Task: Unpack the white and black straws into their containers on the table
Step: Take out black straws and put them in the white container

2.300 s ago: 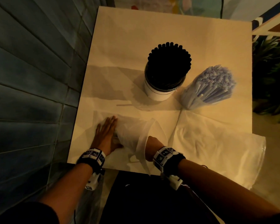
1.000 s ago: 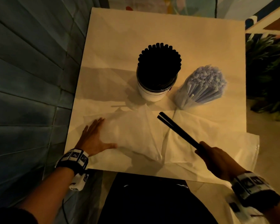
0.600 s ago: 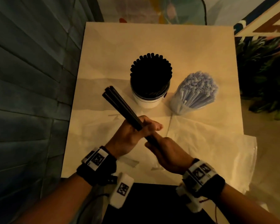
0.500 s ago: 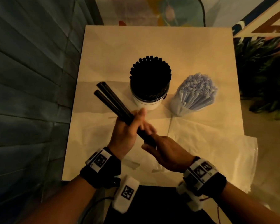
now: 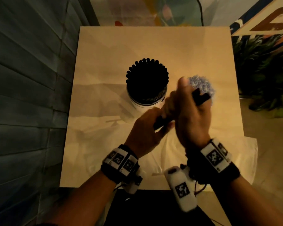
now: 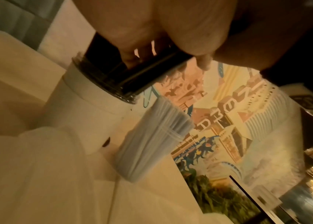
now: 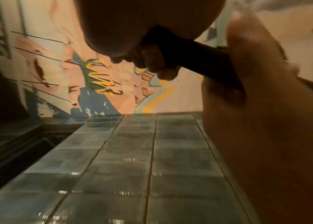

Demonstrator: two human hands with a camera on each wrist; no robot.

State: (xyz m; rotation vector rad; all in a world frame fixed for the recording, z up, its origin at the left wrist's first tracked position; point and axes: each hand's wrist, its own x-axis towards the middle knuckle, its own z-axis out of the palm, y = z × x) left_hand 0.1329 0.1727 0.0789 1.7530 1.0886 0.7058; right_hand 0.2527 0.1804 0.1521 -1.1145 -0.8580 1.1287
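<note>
A small bundle of black straws [image 5: 200,97] slants from lower left to upper right above the table [image 5: 137,43]. My left hand [image 5: 147,128] grips its lower end and my right hand [image 5: 191,115] is curled round its upper part. In the wrist views the same bundle [image 6: 151,71] [image 7: 205,60] runs through the curled fingers. Behind the hands, a white container [image 5: 144,106] stands packed with upright black straws [image 5: 147,79]. To its right, a clear container of white straws [image 5: 203,85] [image 6: 151,141] is partly hidden by my right hand.
Empty clear plastic bags lie flat on the near half of the table [image 5: 101,137] [image 5: 232,154], the right one hanging over the edge. A dark tiled wall [image 5: 26,95] runs along the left side. A plant [image 5: 265,75] stands off the right edge.
The bundle pointed up and left with the hands lower down; now it points up and right. Both hands have moved right and forward, close to the two containers.
</note>
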